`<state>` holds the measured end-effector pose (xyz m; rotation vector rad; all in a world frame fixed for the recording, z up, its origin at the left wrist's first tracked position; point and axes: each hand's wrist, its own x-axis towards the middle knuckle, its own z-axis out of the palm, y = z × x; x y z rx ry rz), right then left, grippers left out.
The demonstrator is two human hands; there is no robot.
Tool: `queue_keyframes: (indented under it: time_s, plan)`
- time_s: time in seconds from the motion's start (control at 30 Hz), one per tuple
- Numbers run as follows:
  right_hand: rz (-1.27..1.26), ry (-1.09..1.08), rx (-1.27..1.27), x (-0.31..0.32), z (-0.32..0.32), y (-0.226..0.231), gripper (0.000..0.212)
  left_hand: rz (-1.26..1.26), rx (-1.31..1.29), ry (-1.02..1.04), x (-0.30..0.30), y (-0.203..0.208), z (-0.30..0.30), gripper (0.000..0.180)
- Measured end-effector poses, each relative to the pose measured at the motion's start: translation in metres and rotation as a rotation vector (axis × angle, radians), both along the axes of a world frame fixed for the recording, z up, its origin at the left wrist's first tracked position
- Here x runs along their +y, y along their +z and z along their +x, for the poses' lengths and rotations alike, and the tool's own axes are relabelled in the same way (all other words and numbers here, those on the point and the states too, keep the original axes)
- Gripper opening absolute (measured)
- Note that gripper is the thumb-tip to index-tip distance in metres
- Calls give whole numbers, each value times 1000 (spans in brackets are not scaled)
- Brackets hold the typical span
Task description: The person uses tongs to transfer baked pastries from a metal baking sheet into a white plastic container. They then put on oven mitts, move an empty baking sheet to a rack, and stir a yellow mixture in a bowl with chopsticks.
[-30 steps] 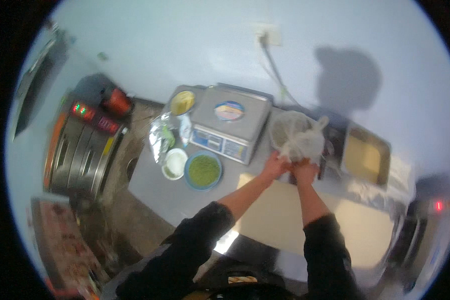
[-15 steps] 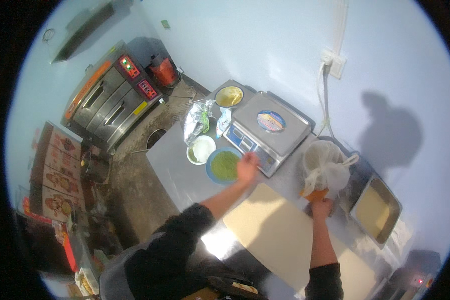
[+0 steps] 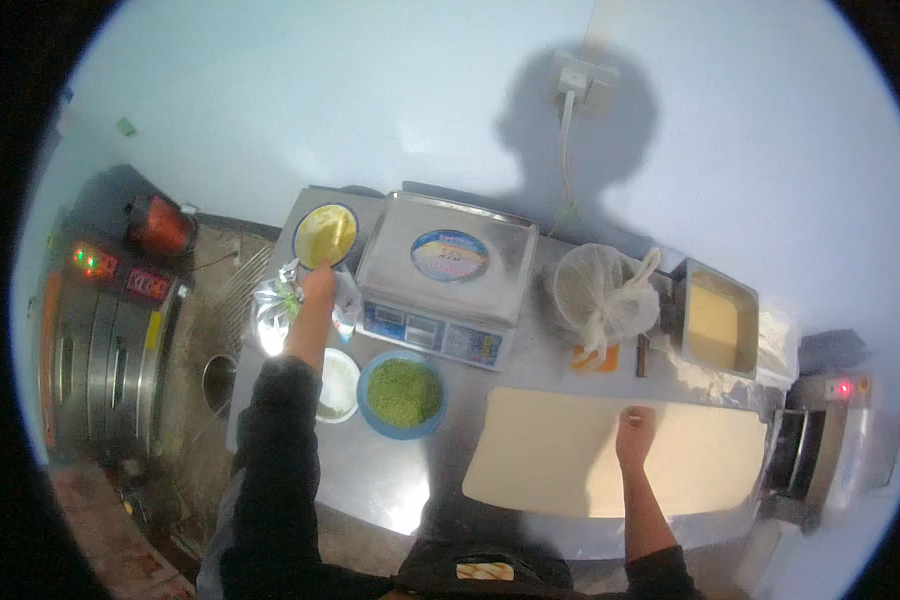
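Note:
My left hand (image 3: 317, 287) reaches to the near rim of a bowl (image 3: 322, 232) with yellow contents, at the back left of the table. Its fingers look closed there; whether they hold the rim or something inside is unclear. My right hand (image 3: 635, 432) hovers or rests over a wide, pale sheet of dough (image 3: 550, 455), fingers curled, with nothing visible in them. Below my left forearm stands a white bowl (image 3: 339, 386) with white powder, partly covered by my arm. Beside it is a blue bowl (image 3: 402, 394) full of green crumbly filling.
A digital scale (image 3: 445, 270) stands against the wall. Right of it are a knotted clear plastic bag (image 3: 605, 295), a flat orange piece (image 3: 596, 358) and a metal tray (image 3: 718, 320) with pale contents. A foil bag (image 3: 275, 310) lies left; an oven (image 3: 105, 360) stands beyond the table.
The view has turned to the right. My left hand has gone from beside the blue bowl to the yellow bowl. My right hand has let go of the orange piece and come over the dough.

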<state>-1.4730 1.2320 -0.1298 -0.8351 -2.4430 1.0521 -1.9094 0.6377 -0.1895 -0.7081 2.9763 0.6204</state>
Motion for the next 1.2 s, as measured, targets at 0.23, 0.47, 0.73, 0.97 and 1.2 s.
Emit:
queue_keyframes:
  time_s: [0.23, 0.47, 0.73, 0.97, 1.2]
  plan:
    - [18, 50, -57, -38, 9, 6, 7, 391, 57, 146, -9, -6, -4, 49]
    - [-107, 86, -49, -60, 27, -3, 5, 226, 142, 426, 24, 22, 10, 44]
    - [-202, 162, -36, -64, 59, -1, 9, 367, 600, 324, 55, 95, 60, 40]
    - [-100, 459, 221, -70, 44, 63, 7, 621, 644, 154, 119, 188, 209, 34]
    - [119, 908, 414, -114, 22, 212, 7, 773, 384, 212, 200, 202, 442, 29]
